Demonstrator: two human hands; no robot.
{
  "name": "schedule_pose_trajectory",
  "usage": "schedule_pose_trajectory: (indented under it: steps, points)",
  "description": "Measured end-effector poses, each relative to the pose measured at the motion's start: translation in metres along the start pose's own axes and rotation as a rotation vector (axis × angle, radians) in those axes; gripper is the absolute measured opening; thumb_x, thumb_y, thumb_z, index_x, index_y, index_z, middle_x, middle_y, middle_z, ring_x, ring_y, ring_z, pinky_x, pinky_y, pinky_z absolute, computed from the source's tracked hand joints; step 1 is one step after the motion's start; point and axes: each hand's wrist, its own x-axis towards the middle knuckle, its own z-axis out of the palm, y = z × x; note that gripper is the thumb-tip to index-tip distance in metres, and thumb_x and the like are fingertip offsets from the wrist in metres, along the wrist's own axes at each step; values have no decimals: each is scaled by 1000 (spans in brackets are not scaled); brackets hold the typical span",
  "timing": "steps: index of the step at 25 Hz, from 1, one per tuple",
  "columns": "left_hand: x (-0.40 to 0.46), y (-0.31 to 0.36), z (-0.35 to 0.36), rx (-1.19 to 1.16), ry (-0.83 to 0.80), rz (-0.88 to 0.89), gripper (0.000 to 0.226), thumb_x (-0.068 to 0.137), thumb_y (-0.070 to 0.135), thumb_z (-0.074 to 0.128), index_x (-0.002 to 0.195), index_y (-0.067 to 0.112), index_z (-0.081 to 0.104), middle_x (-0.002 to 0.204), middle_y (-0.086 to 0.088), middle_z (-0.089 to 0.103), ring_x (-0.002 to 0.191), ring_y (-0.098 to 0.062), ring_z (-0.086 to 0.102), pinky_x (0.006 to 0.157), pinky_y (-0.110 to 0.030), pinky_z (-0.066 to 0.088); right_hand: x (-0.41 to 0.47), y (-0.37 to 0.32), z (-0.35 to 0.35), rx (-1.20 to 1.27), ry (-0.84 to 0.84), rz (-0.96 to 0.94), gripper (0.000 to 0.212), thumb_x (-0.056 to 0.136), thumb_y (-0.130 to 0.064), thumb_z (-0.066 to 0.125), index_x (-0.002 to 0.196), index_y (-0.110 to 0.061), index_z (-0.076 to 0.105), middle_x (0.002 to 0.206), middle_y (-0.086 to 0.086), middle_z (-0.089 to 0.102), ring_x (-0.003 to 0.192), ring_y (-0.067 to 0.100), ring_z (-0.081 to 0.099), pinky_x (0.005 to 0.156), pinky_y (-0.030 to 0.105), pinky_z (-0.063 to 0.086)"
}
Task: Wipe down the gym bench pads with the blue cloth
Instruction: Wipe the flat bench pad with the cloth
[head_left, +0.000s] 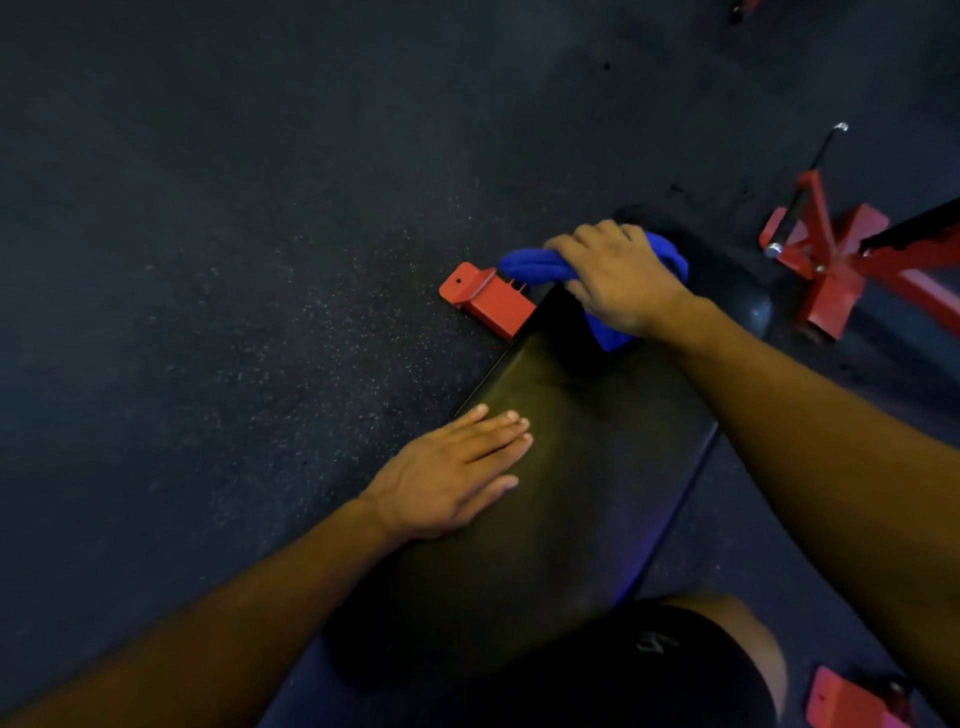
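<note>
Head view, looking steeply down: nearest the camera is the person's knee in black shorts (649, 660), bent beside the near end of the black bench pad (561, 467). A red metal foot (852, 701) of some frame shows at the bottom right corner. The pad runs from the lower middle up toward the upper right, its vinyl catching a dull sheen.

The left hand (447, 478) lies flat on the pad's left edge, fingers straight and together, palm down, holding nothing. Its forearm comes in from the lower left.

Farther along, the right hand (618, 275) reaches across to the far end of the pad and clutches the blue cloth (540, 265), fingers curled over it. The cloth is bunched under the palm, one fold sticking out to the left over the pad's end and another hanging below the wrist on the pad surface.

Just beyond the pad's left corner, a red steel bracket (485, 299) of the bench frame sits on the dark speckled rubber floor (234, 260). Well off to the right stands a red equipment base (831, 260) with a chrome-tipped black bar (826, 150) rising from it.
</note>
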Motion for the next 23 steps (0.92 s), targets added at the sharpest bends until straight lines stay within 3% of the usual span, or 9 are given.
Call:
schedule_pose_trajectory:
  steps: [2, 5, 8, 10, 13, 18, 21, 23]
  points:
    - [-27, 16, -4, -17, 31, 14, 50, 109, 38, 40, 146, 8, 54, 154, -8, 50, 146, -21, 42, 119, -40, 38, -24, -20, 1, 79, 35, 59, 46, 94, -22, 53, 140, -20, 47, 120, 13, 54, 112, 37, 48, 94, 48, 35]
    - [-73, 42, 3, 111, -88, 34, 62, 107, 52, 35, 154, 11, 43, 163, -10, 35, 154, -22, 27, 122, -43, 33, -33, -42, 5, 29, 79, -12, 46, 93, -21, 56, 139, -22, 50, 117, 12, 55, 109, 37, 50, 91, 48, 36]
    - [-81, 41, 11, 144, -122, 14, 69, 106, 57, 34, 157, 11, 36, 167, -10, 27, 156, -22, 19, 126, -43, 23, -12, -60, 19, 10, -121, -63, 43, 96, -35, 51, 138, -27, 50, 123, 7, 56, 117, 33, 48, 98, 50, 35]
    - [-79, 40, 11, 123, -108, 11, 69, 106, 57, 35, 156, 10, 38, 166, -10, 28, 156, -22, 20, 127, -41, 19, 0, -72, 33, -18, -229, -5, 37, 95, -50, 45, 124, -31, 56, 122, 1, 58, 122, 28, 45, 105, 57, 28]
    - [-83, 38, 14, 108, -92, 25, 67, 106, 55, 36, 154, 9, 42, 165, -10, 32, 155, -22, 22, 127, -42, 21, 7, -99, 36, -31, -293, 43, 32, 94, -54, 39, 101, -31, 61, 113, 0, 66, 115, 24, 50, 103, 55, 27]
    - [-83, 37, 15, 89, -74, 39, 63, 107, 50, 35, 153, 9, 43, 163, -9, 35, 155, -21, 24, 126, -41, 22, -13, -197, 36, 26, -414, -339, 45, 99, -54, 30, 119, -29, 61, 117, 2, 68, 112, 24, 59, 95, 48, 33]
    - [-85, 37, 16, 67, -63, 40, 61, 107, 48, 35, 153, 9, 44, 163, -8, 35, 155, -20, 24, 126, -41, 21, -17, -175, 29, 24, -355, -537, 38, 100, -54, 33, 112, -28, 57, 113, -2, 68, 107, 23, 60, 90, 44, 37]
    - [-84, 37, 17, 66, -55, 32, 60, 107, 47, 35, 153, 9, 44, 163, -8, 35, 154, -20, 25, 126, -40, 20, 8, -116, 30, -51, -368, -405, 41, 99, -57, 31, 114, -29, 57, 116, -1, 67, 109, 23, 58, 92, 44, 35]
